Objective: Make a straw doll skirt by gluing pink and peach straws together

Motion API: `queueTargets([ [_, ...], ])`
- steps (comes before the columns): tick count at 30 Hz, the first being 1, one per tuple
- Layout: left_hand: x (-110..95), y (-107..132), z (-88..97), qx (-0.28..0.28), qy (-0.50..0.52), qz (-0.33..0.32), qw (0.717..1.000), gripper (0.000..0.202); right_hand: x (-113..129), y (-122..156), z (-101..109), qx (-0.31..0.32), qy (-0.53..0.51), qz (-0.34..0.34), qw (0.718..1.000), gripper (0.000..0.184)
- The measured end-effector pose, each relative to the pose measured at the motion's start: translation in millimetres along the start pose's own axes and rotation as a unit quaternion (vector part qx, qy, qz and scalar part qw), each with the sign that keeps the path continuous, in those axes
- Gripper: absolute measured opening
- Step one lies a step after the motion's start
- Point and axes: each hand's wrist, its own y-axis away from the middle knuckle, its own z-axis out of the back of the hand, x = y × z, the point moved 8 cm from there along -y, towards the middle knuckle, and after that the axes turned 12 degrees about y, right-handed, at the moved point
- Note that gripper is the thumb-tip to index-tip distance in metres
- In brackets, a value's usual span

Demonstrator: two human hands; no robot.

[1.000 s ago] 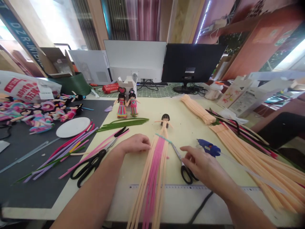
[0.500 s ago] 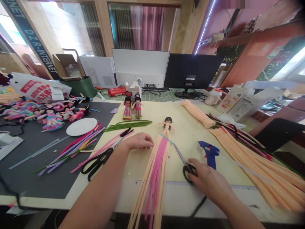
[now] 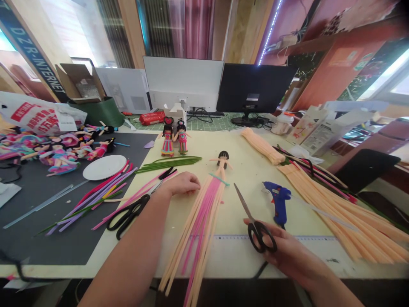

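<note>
A doll (image 3: 223,160) with black hair and peach arms lies on the pale sheet. Long peach and pink pipe cleaners (image 3: 204,213) fan down from its waist past the table's front edge, with a teal strip (image 3: 219,179) across their top. Beside their upper left edge rests my left hand (image 3: 184,183), fingers curled in; whatever they may hold is hidden. My right hand (image 3: 276,245) grips a pair of scissors (image 3: 251,217) by the black handles, blades pointing up and left toward the doll, apart from it. Right of the scissors lies a blue glue gun (image 3: 277,200).
Black-handled scissors (image 3: 129,215) lie by my left forearm, near loose coloured pipe cleaners (image 3: 92,204) and a white plate (image 3: 105,167). Two finished dolls (image 3: 174,138) stand behind green pipe cleaners (image 3: 171,163). Peach bundles (image 3: 326,204) spread at the right. A ruler (image 3: 300,238) lies in front.
My right hand has closed around the scissors' handles and turned over, drawing the blades away from the doll's waist. My left hand stays beside the pipe cleaners. The whole view has shifted slightly.
</note>
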Motion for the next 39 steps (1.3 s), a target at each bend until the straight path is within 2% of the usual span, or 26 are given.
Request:
queueTargets([
  [3,3,-1,0.8,-0.005,-0.041,0.001,0.999,0.025,-5,-4,-20,0.070,-0.078,0.016,0.994,0.041],
  [5,4,-2,1.5,-0.008,-0.064,0.002,0.998,0.025,-3,-7,-29,0.095,-0.096,0.024,0.991,0.041],
  [13,5,-3,0.8,-0.004,-0.096,0.010,0.995,0.030,4,-12,-31,0.092,-0.133,0.032,0.986,0.034],
  [17,2,-3,-1.5,-0.002,-0.106,0.014,0.994,0.032,3,-12,-29,0.093,-0.138,0.042,0.985,0.039],
  [21,1,-2,-2.1,-0.009,-0.110,0.013,0.994,0.029,3,-13,-29,0.076,-0.110,0.036,0.990,0.037],
  [26,3,-3,-1.5,-0.017,-0.121,0.021,0.992,0.026,10,-14,-29,0.057,-0.082,0.060,0.993,0.041],
  [34,-3,0,1.0,-0.028,-0.144,0.007,0.989,0.025,9,-9,-24,0.042,-0.030,0.027,0.998,0.045],
  [37,-5,1,6.3,-0.050,-0.160,-0.005,0.986,0.025,14,-11,-22,0.025,0.038,0.032,0.998,0.047],
  [39,-5,1,10.6,-0.071,-0.173,-0.013,0.982,0.027,18,-13,-12,-0.037,0.136,0.038,0.989,0.043],
])
